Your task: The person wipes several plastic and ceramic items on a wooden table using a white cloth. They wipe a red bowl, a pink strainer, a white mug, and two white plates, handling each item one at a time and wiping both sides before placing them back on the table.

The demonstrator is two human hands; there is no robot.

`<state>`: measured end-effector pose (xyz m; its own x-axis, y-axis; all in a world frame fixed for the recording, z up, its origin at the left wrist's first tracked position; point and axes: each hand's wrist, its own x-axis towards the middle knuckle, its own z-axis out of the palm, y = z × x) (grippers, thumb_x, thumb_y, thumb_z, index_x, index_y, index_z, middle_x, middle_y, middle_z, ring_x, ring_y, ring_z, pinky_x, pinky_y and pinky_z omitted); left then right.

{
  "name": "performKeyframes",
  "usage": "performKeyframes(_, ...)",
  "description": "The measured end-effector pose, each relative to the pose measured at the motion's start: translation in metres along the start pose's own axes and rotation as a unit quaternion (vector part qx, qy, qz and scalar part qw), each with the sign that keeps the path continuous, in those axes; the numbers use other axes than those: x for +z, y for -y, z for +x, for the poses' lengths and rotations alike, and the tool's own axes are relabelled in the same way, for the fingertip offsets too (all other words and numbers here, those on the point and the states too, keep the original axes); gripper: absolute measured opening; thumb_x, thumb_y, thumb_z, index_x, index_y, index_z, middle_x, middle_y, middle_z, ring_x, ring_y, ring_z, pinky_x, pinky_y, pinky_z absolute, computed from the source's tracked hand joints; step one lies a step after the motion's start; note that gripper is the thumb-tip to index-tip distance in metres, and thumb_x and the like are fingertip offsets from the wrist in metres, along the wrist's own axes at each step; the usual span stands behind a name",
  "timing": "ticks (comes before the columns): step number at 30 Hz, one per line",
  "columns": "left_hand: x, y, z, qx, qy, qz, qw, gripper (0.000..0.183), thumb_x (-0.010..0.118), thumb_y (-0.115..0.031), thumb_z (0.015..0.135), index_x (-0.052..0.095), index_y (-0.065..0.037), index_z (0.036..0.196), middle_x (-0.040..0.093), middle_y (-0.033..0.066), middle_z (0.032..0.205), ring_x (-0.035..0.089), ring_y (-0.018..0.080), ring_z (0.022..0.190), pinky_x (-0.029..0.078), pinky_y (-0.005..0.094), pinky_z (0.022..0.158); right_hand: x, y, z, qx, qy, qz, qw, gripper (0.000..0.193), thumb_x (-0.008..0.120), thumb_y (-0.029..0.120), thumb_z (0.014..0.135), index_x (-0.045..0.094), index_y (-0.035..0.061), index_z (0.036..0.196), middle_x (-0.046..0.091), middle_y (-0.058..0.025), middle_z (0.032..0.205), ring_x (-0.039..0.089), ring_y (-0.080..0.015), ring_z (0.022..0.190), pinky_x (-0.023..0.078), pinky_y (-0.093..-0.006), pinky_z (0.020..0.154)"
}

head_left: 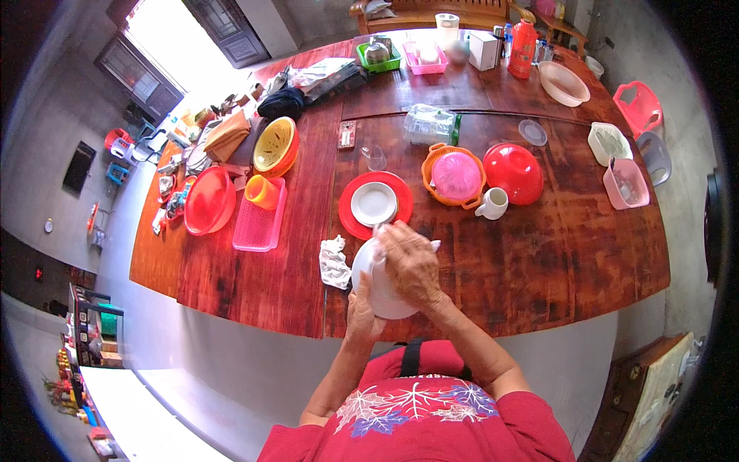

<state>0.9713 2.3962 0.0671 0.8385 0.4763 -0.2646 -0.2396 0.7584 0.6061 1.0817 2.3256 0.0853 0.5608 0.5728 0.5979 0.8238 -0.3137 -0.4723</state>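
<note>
free: bare table right | blocked: crumpled tissue left, red plate ahead

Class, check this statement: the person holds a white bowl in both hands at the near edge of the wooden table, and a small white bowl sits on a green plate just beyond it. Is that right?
Not quite. The head view shows the plate is red, not green. The rest stands: the left hand and right hand hold the white bowl at the near edge of the wooden table, and the small white bowl sits on that plate.

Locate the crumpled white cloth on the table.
In the head view the crumpled white cloth lies near the table's front edge, just left of the white bowl that both hands hold.
</note>
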Motion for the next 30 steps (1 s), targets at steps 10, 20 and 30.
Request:
performKeyframes(10,-0.025,-0.015,0.002,-0.041,0.094,-0.069,0.992,0.067,0.027,-0.061,0.091,0.037,-0.009,0.132,0.048,0.0119,0.123,0.049,0.024,0.113,0.039,0.0381,0.099,-0.017,0.032,-0.037,-0.211,0.118,0.065,0.968,0.042,0.052,0.021,0.078,0.055,0.0067,0.117,0.047,-0.0096,0.131,0.043,-0.0261,0.123,0.033,-0.0435,0.101)
performKeyframes(20,-0.003,-0.004,0.002,-0.024,0.025,-0.001,0.999,0.058,0.038,-0.044,0.095,0.031,-0.004,0.136,0.044,0.0106,0.132,0.045,0.0216,0.119,0.036,0.0393,0.102,-0.008,-0.004,0.027,0.017,0.063,0.051,0.997,0.026,0.053,0.012,0.084,0.059,0.0038,0.107,0.057,-0.0131,0.118,0.051,-0.029,0.115,0.036,-0.04,0.098)
performKeyframes(30,-0.009,-0.006,0.017,0.001,0.025,-0.061,0.998,0.064,0.04,-0.051,0.091,0.034,-0.004,0.133,0.046,0.0119,0.13,0.046,0.0254,0.119,0.038,0.0423,0.101,-0.007,0.001,-0.055,0.002,0.023,-0.008,1.0,0.039,0.057,0.016,0.084,0.052,0.0046,0.121,0.049,-0.0152,0.128,0.044,-0.0276,0.123,0.034,-0.0426,0.1)
